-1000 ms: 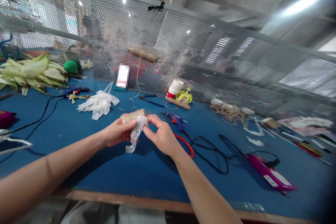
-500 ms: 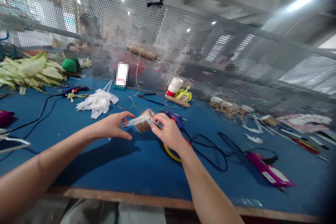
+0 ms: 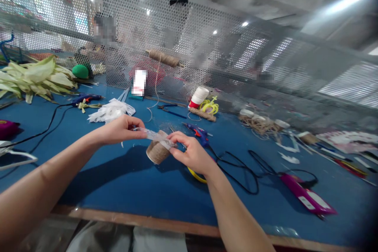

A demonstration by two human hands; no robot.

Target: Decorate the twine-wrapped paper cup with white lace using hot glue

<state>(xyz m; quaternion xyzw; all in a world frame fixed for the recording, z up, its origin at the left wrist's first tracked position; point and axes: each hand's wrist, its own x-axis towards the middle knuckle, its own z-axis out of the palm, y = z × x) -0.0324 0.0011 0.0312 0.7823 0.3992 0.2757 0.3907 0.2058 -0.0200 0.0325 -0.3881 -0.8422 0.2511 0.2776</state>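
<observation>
A small twine-wrapped cylinder (image 3: 156,152) is held tilted above the blue table. Sheer white lace ribbon (image 3: 153,135) lies across its upper side and stretches to the left. My left hand (image 3: 125,128) pinches the ribbon's free stretch between thumb and fingers. At the cylinder's right end, my right hand (image 3: 191,151) has its fingers closed on the rim, pressing the ribbon against it; the fingertips partly hide that end. Behind my left hand lies a bunched heap of white lace (image 3: 111,110).
A blue glue gun (image 3: 199,133) and yellow-handled scissors (image 3: 196,175), partly hidden, lie by my right hand. Pliers (image 3: 173,110), a white thread spool (image 3: 199,96) and a phone (image 3: 139,82) stand farther back. Corn husks (image 3: 38,76) are piled left; a purple device (image 3: 307,193) lies right.
My left thumb and fingers, apart before, have closed on the ribbon. The cylinder has tipped and sits slightly lower, with the ribbon drawn across its upper side.
</observation>
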